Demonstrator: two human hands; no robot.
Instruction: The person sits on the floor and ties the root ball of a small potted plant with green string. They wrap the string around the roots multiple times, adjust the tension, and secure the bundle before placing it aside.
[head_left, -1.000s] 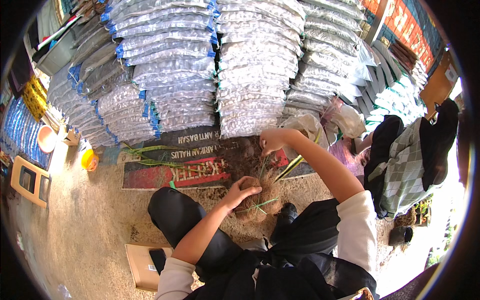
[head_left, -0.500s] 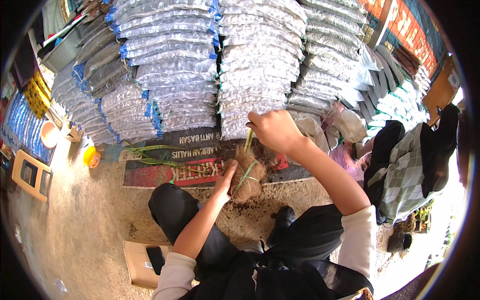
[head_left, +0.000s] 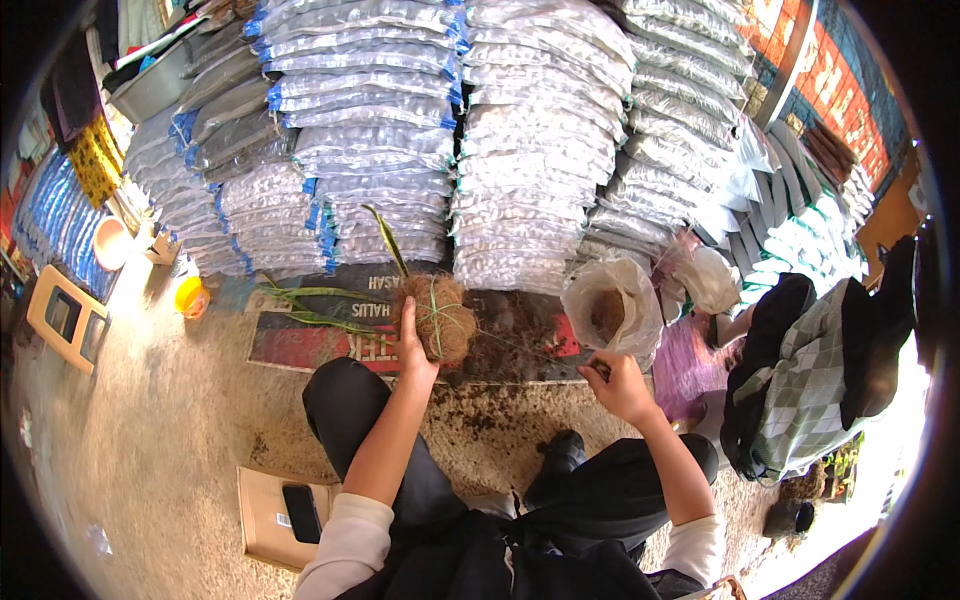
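My left hand is closed round the left side of a ball of brown coconut fibre, held above a dark printed mat. Green string crosses over the ball, and a long green leaf stands up from its top. Off to the right, my right hand is closed in a pinch on a thin string that runs faintly from the ball. Just beyond that hand stands an open whitish plastic bag with brown fibre inside. Long green leaves lie on the mat at the left.
Stacks of filled clear plastic bags rise behind the mat. Dark soil is scattered in front of it. A phone lies on cardboard at lower left. Another person in checked clothing is at the right.
My right hand has left the top of the plant and moved down and right, drawing the string out. My left hand has shifted the ball left and turned it. The plastic bag is now uncovered.
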